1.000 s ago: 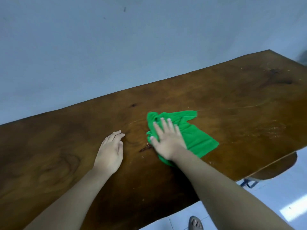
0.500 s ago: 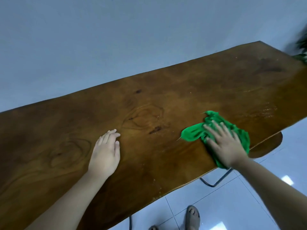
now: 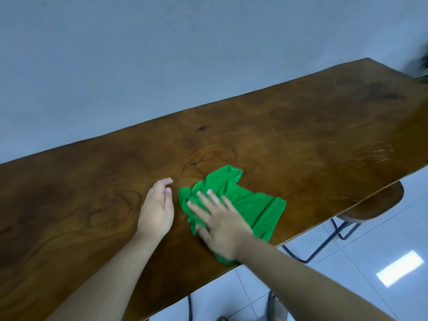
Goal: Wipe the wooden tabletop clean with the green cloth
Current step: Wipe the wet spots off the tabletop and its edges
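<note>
A long dark wooden tabletop [image 3: 289, 126] runs from lower left to upper right against a grey wall. The green cloth [image 3: 252, 202] lies crumpled near the table's front edge, at the middle. My right hand [image 3: 220, 225] presses flat on the cloth's left part, fingers spread, pointing toward the wall. My left hand [image 3: 156, 209] rests palm down on the bare wood just left of the cloth, fingers together, holding nothing. Faint pale streaks show on the wood at the right.
A round wooden stool [image 3: 379, 205] on black metal legs stands under the table's right front edge. White floor tiles [image 3: 370, 274] lie below the front edge. A blurred dark green thing [image 3: 421, 66] sits at the table's far right end.
My right hand has slid the cloth back to the left, from near the right front edge to just beside my left hand. The left hand stays planted on the wood.
</note>
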